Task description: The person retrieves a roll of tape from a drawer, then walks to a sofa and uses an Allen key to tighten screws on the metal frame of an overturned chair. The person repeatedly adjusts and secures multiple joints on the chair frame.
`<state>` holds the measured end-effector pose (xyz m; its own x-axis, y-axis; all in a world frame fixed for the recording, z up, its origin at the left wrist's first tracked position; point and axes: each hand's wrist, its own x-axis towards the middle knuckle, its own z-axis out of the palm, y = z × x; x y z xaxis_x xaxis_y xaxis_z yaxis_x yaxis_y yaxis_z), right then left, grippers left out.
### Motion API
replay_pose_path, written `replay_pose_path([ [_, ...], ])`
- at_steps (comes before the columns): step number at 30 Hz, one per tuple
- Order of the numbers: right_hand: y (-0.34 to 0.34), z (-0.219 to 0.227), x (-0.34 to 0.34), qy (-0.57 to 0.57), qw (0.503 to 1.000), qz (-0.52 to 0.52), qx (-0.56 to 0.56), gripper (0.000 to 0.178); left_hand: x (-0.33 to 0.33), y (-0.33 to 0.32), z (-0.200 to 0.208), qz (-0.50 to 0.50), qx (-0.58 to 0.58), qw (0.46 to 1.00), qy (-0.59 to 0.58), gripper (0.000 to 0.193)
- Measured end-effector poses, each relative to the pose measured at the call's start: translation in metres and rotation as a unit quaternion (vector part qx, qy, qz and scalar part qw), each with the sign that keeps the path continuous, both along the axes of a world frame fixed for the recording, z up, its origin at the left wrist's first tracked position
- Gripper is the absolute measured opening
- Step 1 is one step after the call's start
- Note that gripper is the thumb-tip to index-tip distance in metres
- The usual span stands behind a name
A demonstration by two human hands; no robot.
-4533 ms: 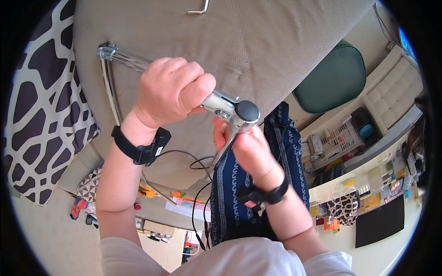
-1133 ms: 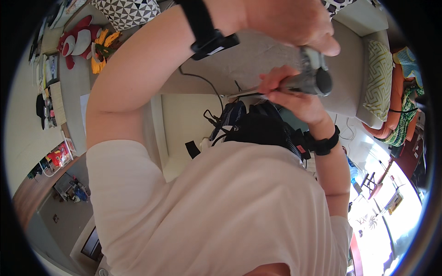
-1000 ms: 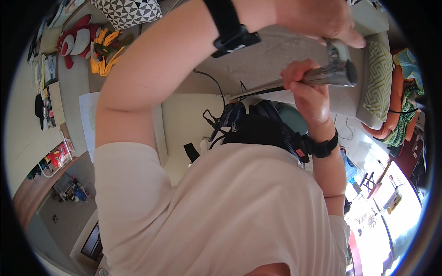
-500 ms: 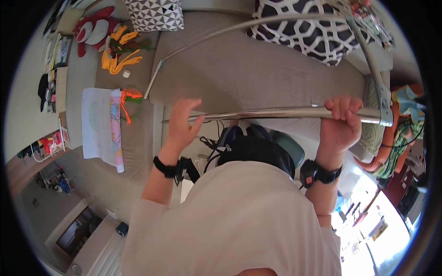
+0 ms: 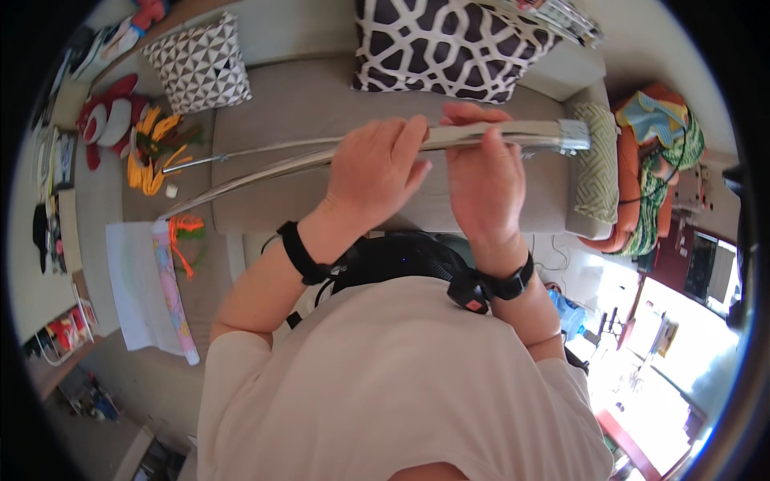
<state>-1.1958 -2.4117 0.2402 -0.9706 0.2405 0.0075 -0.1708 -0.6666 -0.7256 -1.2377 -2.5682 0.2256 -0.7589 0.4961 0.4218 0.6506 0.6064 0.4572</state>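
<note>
A long, shiny, curved metal pole (image 5: pixel 265 170) slants across the middle of the view, its right end fitted with a silvery bracket (image 5: pixel 573 136). A thinner metal rod (image 5: pixel 273 148) runs behind it and nearly alongside. My left hand (image 5: pixel 370 170) is closed over the pole's middle, fingers on top and thumb below, hiding that stretch. To its right, my right hand (image 5: pixel 486 180) wraps the thicker part, thumb in front and fingers behind. Both wrists wear black bands.
Under the pole stretches a grey-brown sofa (image 5: pixel 289 104) with a patterned cushion (image 5: pixel 449 52) and a smaller triangle-print cushion (image 5: pixel 199 64). At left lie a red plush toy (image 5: pixel 110 120), yellow gloves (image 5: pixel 148 152) and a pink paper roll (image 5: pixel 172 297). An orange chair (image 5: pixel 630 180) stands right.
My left hand has come over onto the pole, and my right hand has shifted left. The frame's far rod has dropped close to the near pole, and the whole piece sits farther forward.
</note>
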Motion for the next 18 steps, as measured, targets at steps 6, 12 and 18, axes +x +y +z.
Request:
replay_pose_path([
  [6, 0.098, 0.029, 0.046, -0.229, 0.815, 0.204, 0.492, 0.028, -0.034, 0.026, 0.009, 0.001, -0.031, 0.999, 0.043, 0.032],
  [12, 0.17, -0.002, 0.046, -0.031, 0.804, -0.104, 0.585, 0.044, -0.039, 0.056, 0.003, 0.009, -0.084, 0.995, 0.043, 0.034],
  [18, 0.206, -0.036, 0.009, -0.072, 0.9, 0.006, 0.43, 0.046, -0.051, 0.089, -0.017, 0.04, -0.089, 0.995, 0.033, 0.032],
])
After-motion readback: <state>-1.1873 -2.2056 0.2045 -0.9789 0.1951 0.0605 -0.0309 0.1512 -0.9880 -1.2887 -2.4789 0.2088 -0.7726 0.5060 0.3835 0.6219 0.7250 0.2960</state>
